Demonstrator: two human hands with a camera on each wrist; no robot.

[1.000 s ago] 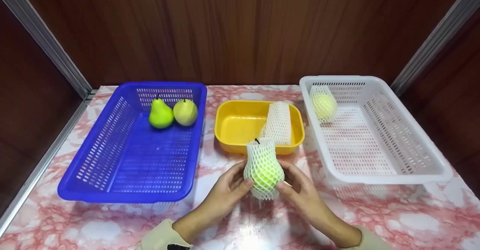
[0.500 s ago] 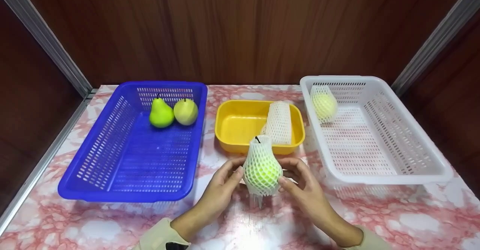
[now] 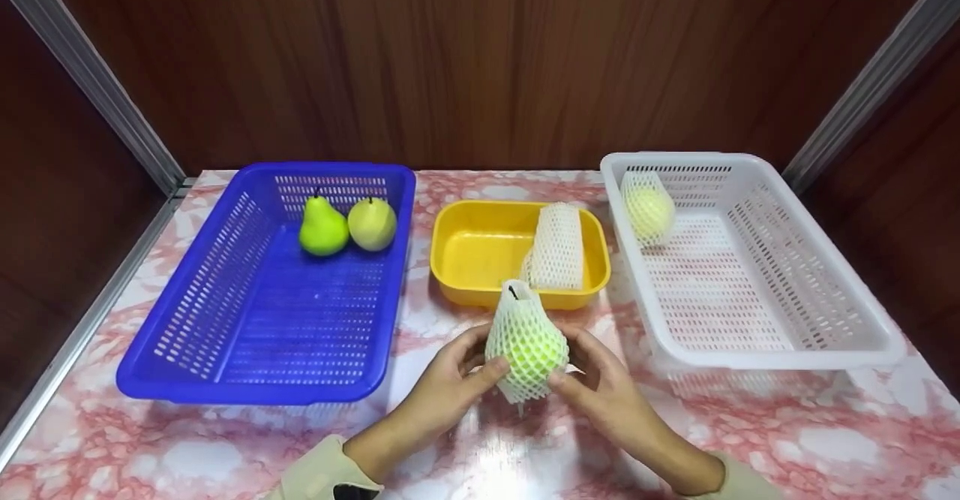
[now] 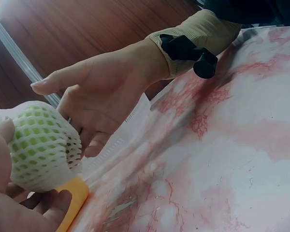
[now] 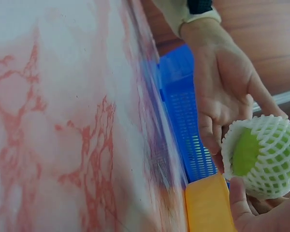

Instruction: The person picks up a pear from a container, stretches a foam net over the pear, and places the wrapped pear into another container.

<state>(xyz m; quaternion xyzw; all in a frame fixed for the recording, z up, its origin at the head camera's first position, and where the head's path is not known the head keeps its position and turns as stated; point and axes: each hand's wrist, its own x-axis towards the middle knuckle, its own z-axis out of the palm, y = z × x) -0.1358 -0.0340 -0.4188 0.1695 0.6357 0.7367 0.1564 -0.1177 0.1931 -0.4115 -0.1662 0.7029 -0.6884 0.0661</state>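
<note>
Left hand (image 3: 448, 384) and right hand (image 3: 606, 386) grip a netted pear (image 3: 528, 351), at the left's two o'clock, the right's ten. Beyond it, a yellow tub (image 3: 466, 296) stands at twelve, a blue basket (image 3: 307, 335) at ten, a white basket (image 3: 731, 297) at two.

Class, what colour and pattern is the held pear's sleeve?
The sleeve is a white diamond mesh, clearest in the right wrist view.

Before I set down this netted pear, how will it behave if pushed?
The netted pear may roll or tip, given its round belly and narrower top. The mesh would probably curb slipping, since its raised strands wrap the pear.
</note>
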